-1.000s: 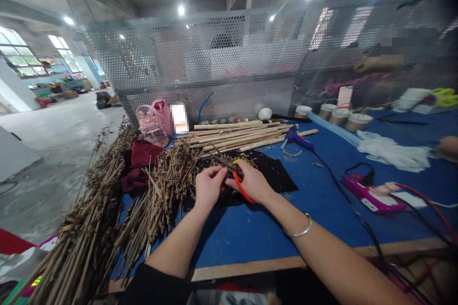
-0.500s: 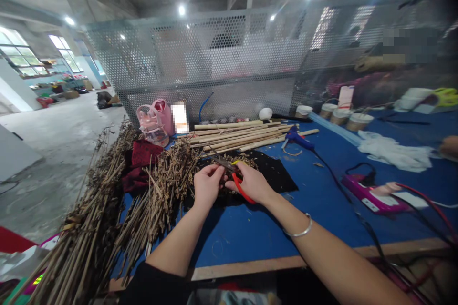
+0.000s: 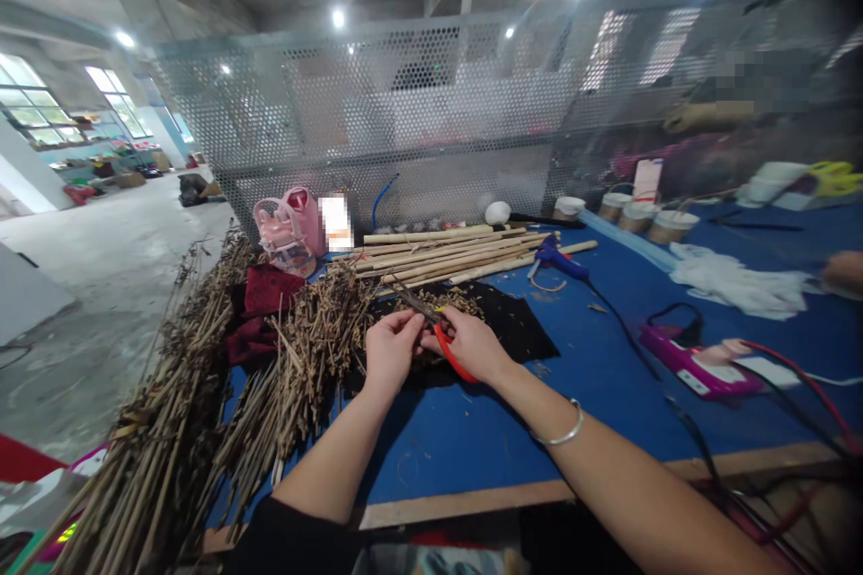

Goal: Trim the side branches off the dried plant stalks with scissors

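My right hand [image 3: 468, 343] is wrapped round a pair of scissors [image 3: 453, 358] with red and yellow handles. Their dark blades point up and left, beside the fingertips of my left hand [image 3: 391, 346]. The left thumb and fingers are pinched together at the blades; what they hold is too small and hidden to make out. Under and behind both hands, small dry plant clippings [image 3: 465, 298] lie on a black cloth [image 3: 522, 323]. A bundle of dried stems with seed heads [image 3: 330, 314] rests just left of my left hand.
Pale sticks [image 3: 465, 253] lie behind the hands, with a blue glue gun [image 3: 563, 262] at their right end. A purple power strip [image 3: 701, 364] with cables sits on the right. More dried stems [image 3: 155, 431] lean along the table's left edge. Perforated metal panels [image 3: 378, 117] stand behind.
The scissor handles have drawn closer together in my right hand. The left hand stays pinched in nearly the same place. The whole view has shifted slightly.
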`<action>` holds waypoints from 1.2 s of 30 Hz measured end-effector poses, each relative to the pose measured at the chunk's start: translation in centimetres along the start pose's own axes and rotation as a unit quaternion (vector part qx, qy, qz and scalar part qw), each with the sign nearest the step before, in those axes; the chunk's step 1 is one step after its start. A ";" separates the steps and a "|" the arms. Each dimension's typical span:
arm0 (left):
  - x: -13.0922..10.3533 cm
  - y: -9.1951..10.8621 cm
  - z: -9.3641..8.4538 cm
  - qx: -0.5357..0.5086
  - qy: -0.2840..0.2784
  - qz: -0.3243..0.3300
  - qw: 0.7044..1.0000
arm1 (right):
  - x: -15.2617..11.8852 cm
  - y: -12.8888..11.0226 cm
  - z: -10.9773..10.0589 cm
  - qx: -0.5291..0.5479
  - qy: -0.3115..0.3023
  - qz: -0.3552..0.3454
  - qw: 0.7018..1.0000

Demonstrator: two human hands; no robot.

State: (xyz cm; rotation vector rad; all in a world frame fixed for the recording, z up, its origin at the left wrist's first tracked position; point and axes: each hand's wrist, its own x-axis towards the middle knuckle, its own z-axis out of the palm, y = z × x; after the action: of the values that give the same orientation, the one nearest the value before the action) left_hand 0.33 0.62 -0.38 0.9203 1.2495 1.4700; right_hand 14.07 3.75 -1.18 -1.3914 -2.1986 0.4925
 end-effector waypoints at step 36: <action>0.4 -0.4 -0.4 0.033 0.004 0.014 0.999 | -0.1 -0.5 -0.7 -0.032 0.002 -0.010 0.999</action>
State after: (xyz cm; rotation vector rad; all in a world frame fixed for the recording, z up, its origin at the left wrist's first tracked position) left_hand -0.06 0.89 -0.86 0.9799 1.3026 1.4626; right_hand 14.13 3.52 -0.35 -1.4003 -2.2415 0.4141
